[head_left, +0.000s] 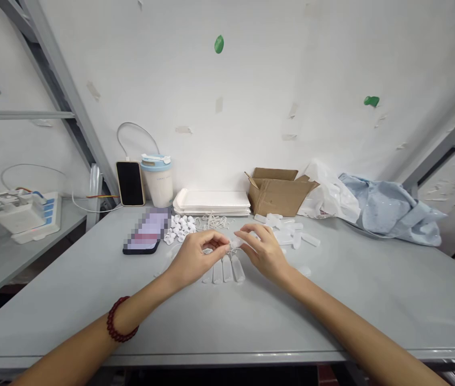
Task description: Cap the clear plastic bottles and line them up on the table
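Pinching a small whitish piece (235,244), left hand (197,254) and right hand (268,253) are facing each other beside translucent tubes (227,269), back from the tabletop's front edge (227,355).

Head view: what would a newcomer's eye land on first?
Likely the left hand and right hand, fingertips close together mid-table beside a row of translucent pieces, with a dark red beaded bracelet around the left wrist. Next, the brown cardboard box at the back against the white wall, with a crumpled light blue bundle farther right.
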A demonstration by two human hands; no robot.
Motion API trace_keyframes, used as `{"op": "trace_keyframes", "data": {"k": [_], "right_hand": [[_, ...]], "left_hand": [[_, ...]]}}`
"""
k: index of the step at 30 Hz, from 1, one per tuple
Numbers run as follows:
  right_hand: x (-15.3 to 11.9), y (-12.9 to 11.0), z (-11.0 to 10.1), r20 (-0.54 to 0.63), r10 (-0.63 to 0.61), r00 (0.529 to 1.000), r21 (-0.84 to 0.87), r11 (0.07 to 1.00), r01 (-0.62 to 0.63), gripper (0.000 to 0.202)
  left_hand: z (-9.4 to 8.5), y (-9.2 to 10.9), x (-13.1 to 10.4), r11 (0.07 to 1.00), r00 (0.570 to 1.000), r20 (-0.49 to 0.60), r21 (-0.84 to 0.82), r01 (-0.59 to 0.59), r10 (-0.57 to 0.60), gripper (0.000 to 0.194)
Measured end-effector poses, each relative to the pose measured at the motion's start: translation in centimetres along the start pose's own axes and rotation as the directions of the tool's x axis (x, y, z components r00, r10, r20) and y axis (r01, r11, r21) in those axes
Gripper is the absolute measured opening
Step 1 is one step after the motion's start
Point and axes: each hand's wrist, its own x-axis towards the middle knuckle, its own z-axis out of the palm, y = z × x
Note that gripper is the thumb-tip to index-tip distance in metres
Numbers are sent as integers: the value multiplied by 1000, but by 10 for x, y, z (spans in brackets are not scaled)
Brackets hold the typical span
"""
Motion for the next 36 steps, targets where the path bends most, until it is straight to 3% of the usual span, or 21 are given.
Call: {"op": "trace_keyframes", "data": {"k": [7, 17, 32, 36], "right_hand": [[1, -2, -2, 2, 64, 998, -2, 998, -64, 18], [-1, -3, 1, 10, 96, 995, 9, 995, -96, 20], [0, -13, -3, 7, 16, 1000, 56, 998, -16, 23], [2, -16, -7, 19, -4, 1000, 47, 999, 3, 26]], "left_hand": [[1, -1, -2, 976, 991, -73, 198, -94, 110, 8], [2, -1, -3, 962, 988, -99, 259, -90, 120, 9], [4, -4, -2, 986, 991, -51, 117, -116, 122, 9], [5, -4, -1, 998, 996, -73, 43, -43, 46, 10]]}}
